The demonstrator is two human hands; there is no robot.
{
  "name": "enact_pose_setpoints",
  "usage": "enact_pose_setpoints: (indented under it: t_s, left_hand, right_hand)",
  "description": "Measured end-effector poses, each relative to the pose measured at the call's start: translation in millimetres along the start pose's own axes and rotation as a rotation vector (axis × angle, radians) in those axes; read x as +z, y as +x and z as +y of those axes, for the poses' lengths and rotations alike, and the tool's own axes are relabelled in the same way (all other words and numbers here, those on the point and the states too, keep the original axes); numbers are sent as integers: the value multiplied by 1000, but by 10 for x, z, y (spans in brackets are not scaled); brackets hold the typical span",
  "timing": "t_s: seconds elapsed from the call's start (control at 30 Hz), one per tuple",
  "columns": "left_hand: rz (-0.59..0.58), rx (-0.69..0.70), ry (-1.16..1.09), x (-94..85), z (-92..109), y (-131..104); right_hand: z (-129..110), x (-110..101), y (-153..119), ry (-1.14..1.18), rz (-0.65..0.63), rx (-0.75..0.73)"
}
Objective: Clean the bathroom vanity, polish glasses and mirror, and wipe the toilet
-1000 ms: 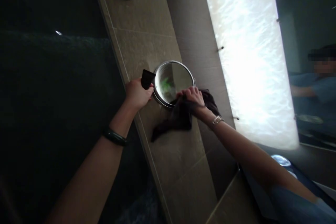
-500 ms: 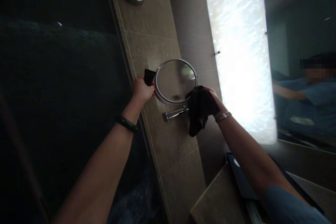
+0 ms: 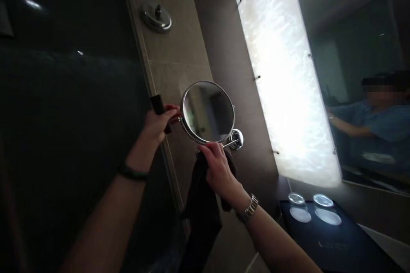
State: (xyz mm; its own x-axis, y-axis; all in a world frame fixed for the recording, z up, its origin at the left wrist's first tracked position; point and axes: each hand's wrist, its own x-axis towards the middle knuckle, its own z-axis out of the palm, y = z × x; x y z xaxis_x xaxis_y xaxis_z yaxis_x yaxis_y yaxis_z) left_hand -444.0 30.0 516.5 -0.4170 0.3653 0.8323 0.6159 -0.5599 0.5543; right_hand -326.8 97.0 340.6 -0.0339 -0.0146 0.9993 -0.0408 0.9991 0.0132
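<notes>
A round magnifying mirror (image 3: 209, 111) with a chrome rim stands out from the wall on a metal arm (image 3: 231, 143), fixed to a round chrome base (image 3: 236, 139). At its left edge is my left hand (image 3: 156, 123), closed around a dark, flat rectangular object (image 3: 156, 104) whose kind I cannot make out. My right hand (image 3: 219, 170) grips a black cloth (image 3: 203, 204) that hangs down below it. Its fingertips are at the mirror's lower rim and the arm, covering part of both.
Above the mirror a round chrome fixture (image 3: 156, 17) sits on the tiled wall (image 3: 173, 47). Right of it glows a bright light panel (image 3: 275, 68). Two upturned glasses (image 3: 323, 200) stand on a dark tray (image 3: 342, 239) at lower right. Dark glass (image 3: 70, 115) fills the left side.
My right hand has moved with the black cloth from the mirror's lower right side to its bottom rim. The mirror face has turned somewhat. The glasses have come into view.
</notes>
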Motion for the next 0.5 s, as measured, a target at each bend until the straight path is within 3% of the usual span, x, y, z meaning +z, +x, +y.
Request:
enact_pose_setpoints:
  t_s: [0.1, 0.23, 0.33, 0.4, 0.5]
  left_hand:
    - [39, 43, -150, -349, 83, -143]
    - [19, 186, -63, -399, -8, -690]
    - [-49, 100, -21, -274, -359, -1432]
    - [-170, -54, -25, -131, -723, -2051]
    - [-420, -332, -4, 181, -1258, -3009]
  right_hand:
    - [228, 133, 26, -74, -68, 21]
    - [261, 91, -37, -4, -145, 36]
    - [138, -131, -297, 243, -125, 138]
    - [30, -346, -574, 380, -55, 300]
    - [-131, -687, -1107, 394, 7, 524]
